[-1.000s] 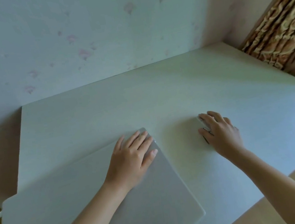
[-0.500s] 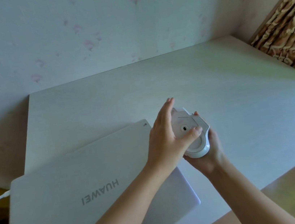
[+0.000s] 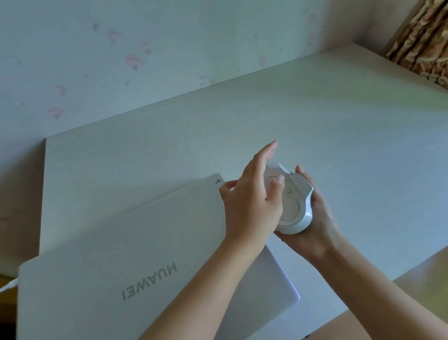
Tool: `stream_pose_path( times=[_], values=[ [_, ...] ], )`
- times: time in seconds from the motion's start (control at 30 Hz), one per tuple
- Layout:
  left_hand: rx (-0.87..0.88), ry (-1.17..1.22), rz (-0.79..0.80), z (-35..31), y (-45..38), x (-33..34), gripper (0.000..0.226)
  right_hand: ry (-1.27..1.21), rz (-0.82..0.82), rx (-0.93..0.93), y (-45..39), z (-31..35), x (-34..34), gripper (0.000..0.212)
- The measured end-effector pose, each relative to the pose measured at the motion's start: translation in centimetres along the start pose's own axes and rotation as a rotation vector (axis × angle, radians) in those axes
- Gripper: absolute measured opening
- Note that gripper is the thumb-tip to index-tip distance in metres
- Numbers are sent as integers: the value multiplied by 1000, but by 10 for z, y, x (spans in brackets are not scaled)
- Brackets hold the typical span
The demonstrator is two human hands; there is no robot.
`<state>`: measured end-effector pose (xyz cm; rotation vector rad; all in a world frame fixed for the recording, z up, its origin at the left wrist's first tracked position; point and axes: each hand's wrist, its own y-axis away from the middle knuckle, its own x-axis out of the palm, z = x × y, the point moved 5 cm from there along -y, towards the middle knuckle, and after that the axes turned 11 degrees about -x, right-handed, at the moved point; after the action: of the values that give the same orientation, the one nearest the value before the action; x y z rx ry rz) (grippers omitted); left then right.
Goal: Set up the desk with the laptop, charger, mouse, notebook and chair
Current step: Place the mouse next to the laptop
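Since half a second earlier, left hand (image 3: 250, 203) fingers shifted across the upturned mouse (image 3: 294, 206), probably seeking its switch; right hand (image 3: 314, 214) cupped it above the table (image 3: 358, 151), beside the closed laptop (image 3: 118, 285).

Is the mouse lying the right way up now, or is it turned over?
Turned over. The mouse shows its flat underside; the right hand cups it off the desk, and the left hand fingers the underside.
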<state>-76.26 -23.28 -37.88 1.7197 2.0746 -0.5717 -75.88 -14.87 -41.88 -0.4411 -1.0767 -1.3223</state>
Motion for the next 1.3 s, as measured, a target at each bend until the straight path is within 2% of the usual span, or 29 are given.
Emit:
stream_pose_path(
  times=[0.07, 0.13, 0.2, 0.27, 0.33, 0.47, 0.53, 0.63, 0.9, 1.1, 1.3],
  values=[
    [21, -31, -60, 1, -2, -4, 48, 64, 34, 3, 1, 0, 4, 41],
    [44, -71, -75, 2, 0, -8, 45, 235, 85, -39, 2, 6, 8, 40],
    [79, -167, -95, 9, 4, -14, 43, 521, 57, -166, 2, 14, 1, 36],
    [154, -369, -175, 23, 11, -20, 43, 800, -78, -330, 4, 24, -7, 27],
    [148, -551, -194, 44, 20, -22, 49, 1122, -155, -517, 9, 32, -8, 29],
    [18, -754, -101, 78, 32, -17, 60, 1857, -106, -696, 11, 19, -6, 38],
    [-42, -779, -55, 85, 32, -14, 68, 2064, -82, -730, 9, 7, -7, 39],
    [-73, -769, -35, 88, 33, -12, 74, 2148, -62, -763, 5, -2, -8, 38],
    [-45, -739, -48, 90, 37, -12, 66, 2206, -65, -868, 4, -4, -15, 38],
    [7, -731, -62, 89, 45, -10, 64, 2247, -86, -850, 6, -6, -15, 40],
    [-30, -838, 91, 81, 41, -17, 70, 2257, 0, -743, 12, -5, -14, 47]
  ],
)
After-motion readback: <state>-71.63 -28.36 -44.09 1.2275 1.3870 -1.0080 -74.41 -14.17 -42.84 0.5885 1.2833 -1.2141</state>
